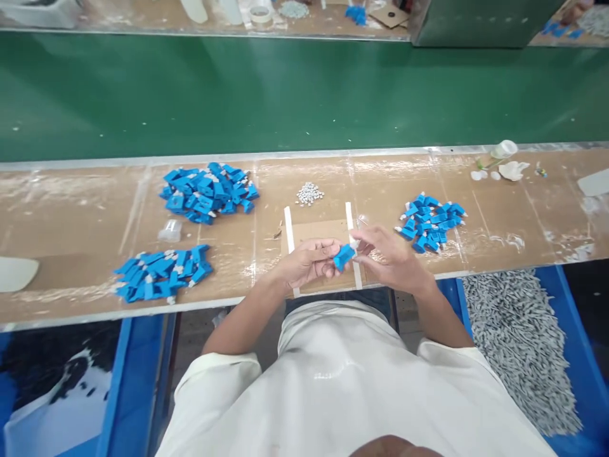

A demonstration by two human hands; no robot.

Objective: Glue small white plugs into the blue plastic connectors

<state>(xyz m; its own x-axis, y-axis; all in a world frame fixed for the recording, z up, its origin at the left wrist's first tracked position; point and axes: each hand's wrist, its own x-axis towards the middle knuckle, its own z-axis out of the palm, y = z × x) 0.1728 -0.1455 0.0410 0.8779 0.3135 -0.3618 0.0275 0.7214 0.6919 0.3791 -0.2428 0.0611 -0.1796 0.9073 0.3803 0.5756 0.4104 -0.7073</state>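
Note:
A small blue plastic part (343, 256) with a white tip is held up over the near edge of the bench. My left hand (311, 261) pinches its left side between thumb and fingers. At its right end, my right hand (389, 259) has thumb and forefinger closed around the white tip; the fingers partly hide it. Beneath my hands lies a cardboard sheet (316, 230) with two white tape strips. Beyond them sits a little heap of small grey-white pieces (309, 193).
Similar blue parts lie in a far-left pile (207, 192), a near-left pile (164, 273) and a right pile (431, 222). A clear plastic cup (170, 230) stands between the left piles. Below right, a blue bin (578, 336) holds many grey pieces. A green conveyor belt (285, 95) runs behind.

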